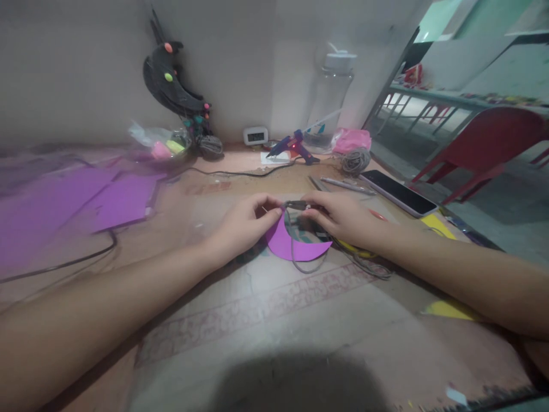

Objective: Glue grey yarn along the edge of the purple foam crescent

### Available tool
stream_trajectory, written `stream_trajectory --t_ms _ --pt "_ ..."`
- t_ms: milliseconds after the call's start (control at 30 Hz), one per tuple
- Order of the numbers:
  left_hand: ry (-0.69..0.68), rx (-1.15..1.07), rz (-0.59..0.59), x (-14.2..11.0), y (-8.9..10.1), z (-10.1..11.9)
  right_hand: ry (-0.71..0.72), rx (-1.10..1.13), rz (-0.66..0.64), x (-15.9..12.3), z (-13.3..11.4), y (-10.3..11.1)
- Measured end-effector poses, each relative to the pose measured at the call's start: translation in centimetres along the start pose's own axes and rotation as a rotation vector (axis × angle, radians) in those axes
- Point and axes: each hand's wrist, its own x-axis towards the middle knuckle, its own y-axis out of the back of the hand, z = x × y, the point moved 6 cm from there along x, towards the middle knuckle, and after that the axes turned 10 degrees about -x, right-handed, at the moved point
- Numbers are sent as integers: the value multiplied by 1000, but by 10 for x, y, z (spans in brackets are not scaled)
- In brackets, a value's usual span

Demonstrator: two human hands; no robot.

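My left hand point(257, 214) pinches the upper tip of a purple paper crescent point(295, 249) between thumb and fingers. Grey yarn point(305, 271) loops down from that tip across the crescent and hangs below it. My right hand point(337, 214) is closed beside it, with grey strands at its fingertips. A short dark piece point(295, 204) spans the gap between both hands; whether it is bunched yarn or something else I cannot tell. More yarn strands point(369, 268) lie on the table under my right wrist.
Behind my hands are a glue gun point(295, 147) with a red light, a small digital clock point(255, 135), a clear bottle point(332, 94) and a yarn ball point(355, 160). A phone point(398, 193) lies right, purple sheets point(124, 200) left. A dark crescent ornament point(165, 80) hangs on the wall.
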Motion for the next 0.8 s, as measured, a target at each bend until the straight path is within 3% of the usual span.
stream_trajectory --t_ms 800 --pt "0 2 -3 1 0 -3 -33 -2 -36 1 1 -1"
